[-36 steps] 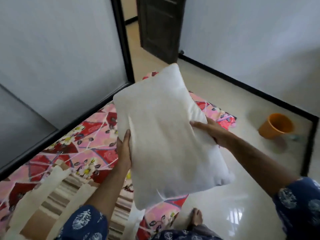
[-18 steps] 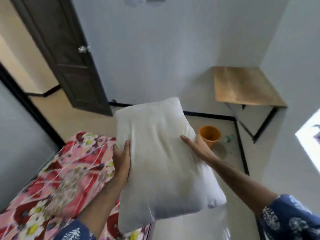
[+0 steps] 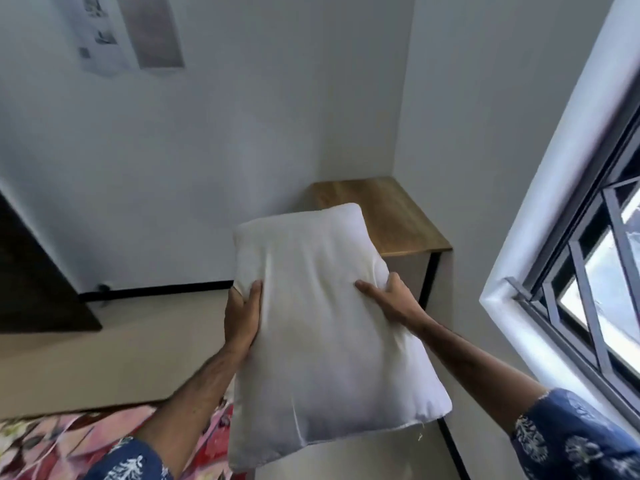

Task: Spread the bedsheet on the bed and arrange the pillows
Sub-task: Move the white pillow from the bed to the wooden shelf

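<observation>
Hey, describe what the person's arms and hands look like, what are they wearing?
Both forearms are bare. The left sleeve and right sleeve are dark blue fabric with a white leaf-like print, ending above the forearms. The left hand and right hand wear no gloves; no rings or watch show.

White pillow [image 3: 329,334] fills centre, held up between both hands, blocks view and path ahead. Desk [image 3: 398,216] sits in corner right behind it, top bare. Window [image 3: 588,278] with bars close on the right, wall hems that side. Open floor [image 3: 114,344] left of the pillow; dark door [image 3: 31,271] far left. Bed [image 3: 69,441] edge low left.
</observation>
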